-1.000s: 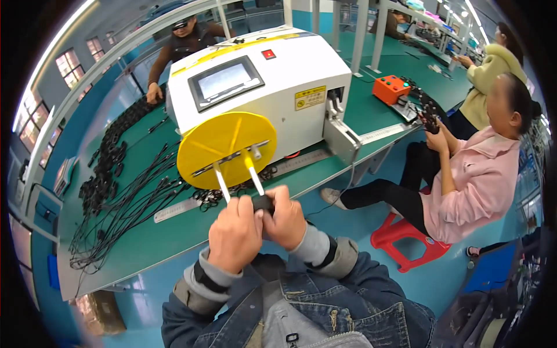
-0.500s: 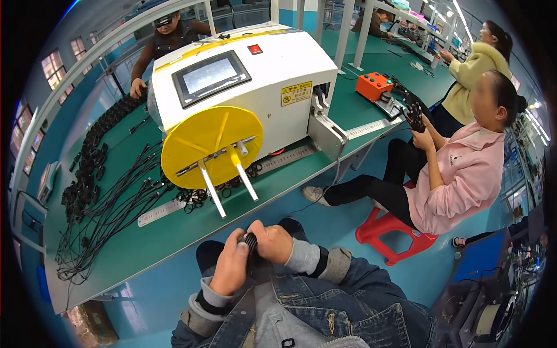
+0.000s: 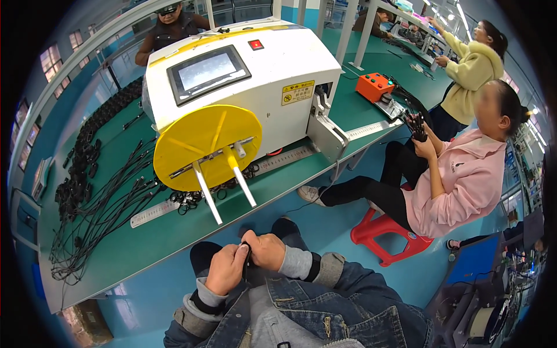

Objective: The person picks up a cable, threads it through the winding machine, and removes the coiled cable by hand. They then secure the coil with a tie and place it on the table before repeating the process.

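- Table (image 3: 133, 252), long and green, bends from 9 o'clock round to 1 o'clock as seen from the two hands.
- A big white machine (image 3: 272, 124) sits on it at 12 o'clock.
- A person in a pink jacket (image 3: 464, 185) sits at 2 o'clock and holds black cables (image 3: 416, 126).
- A messy pile of black wires (image 3: 107, 203) lies on the table at 10 o'clock.
- A yellow wheel (image 3: 200, 130) is on the machine, between 11 and 12 o'clock. Two silver rods (image 3: 208, 194) poke out of it.
- A red stool (image 3: 371, 235) is near 3 o'clock, under the person.
- An orange box (image 3: 371, 88) is at 1 o'clock.
- The left hand (image 3: 225, 270) has its fingers curled together, thumb pressed on a black bundle (image 3: 247, 260).
- The right hand (image 3: 268, 250) pinches the bundle's top; I cannot tell how its hidden fingertips sit.
- The bundle, mostly covered, is between the hands: left hand at 8 o'clock from it, right hand at 3.
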Tool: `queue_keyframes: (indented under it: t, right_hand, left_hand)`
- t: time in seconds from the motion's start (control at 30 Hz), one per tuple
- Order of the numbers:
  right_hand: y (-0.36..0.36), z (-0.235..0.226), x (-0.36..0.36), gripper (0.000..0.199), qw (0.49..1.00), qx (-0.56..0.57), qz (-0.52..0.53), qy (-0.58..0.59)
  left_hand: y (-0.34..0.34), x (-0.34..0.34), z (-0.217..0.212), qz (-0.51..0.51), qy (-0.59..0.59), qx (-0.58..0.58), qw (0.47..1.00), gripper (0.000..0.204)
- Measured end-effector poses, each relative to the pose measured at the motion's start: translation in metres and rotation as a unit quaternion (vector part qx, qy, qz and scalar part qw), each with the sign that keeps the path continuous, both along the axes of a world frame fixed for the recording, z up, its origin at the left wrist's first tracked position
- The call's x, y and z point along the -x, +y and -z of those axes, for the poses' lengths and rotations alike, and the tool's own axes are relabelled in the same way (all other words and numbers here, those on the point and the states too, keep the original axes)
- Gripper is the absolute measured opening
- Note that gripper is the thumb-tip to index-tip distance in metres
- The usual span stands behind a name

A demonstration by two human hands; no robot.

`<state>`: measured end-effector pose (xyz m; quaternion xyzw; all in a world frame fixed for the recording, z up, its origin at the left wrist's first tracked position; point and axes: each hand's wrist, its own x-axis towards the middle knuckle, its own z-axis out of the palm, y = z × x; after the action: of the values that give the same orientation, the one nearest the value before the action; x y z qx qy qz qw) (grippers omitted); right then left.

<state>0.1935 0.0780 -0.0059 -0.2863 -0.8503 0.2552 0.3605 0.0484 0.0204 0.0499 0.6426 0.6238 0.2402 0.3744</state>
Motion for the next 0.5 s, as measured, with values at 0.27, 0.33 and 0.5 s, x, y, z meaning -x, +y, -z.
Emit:
queue_keyframes:
  t: [0.27, 0.33, 0.5]
  right_hand:
    - [-0.004, 0.01, -0.003, 0.024, 0.999, -0.013, -0.029, -0.023]
    - [-0.004, 0.01, -0.004, 0.025, 0.998, 0.005, -0.059, -0.025]
    - [-0.012, 0.018, 0.001, 0.026, 0.995, 0.022, -0.067, -0.073]
  left_hand:
    - [-0.001, -0.016, 0.02, -0.113, -0.41, 0.172, 0.888, 0.027]
    - [0.0, -0.015, 0.0, -0.08, -0.405, 0.303, 0.859, 0.028]
    - [-0.001, 0.007, 0.029, 0.062, -0.254, 0.289, 0.921, 0.034]
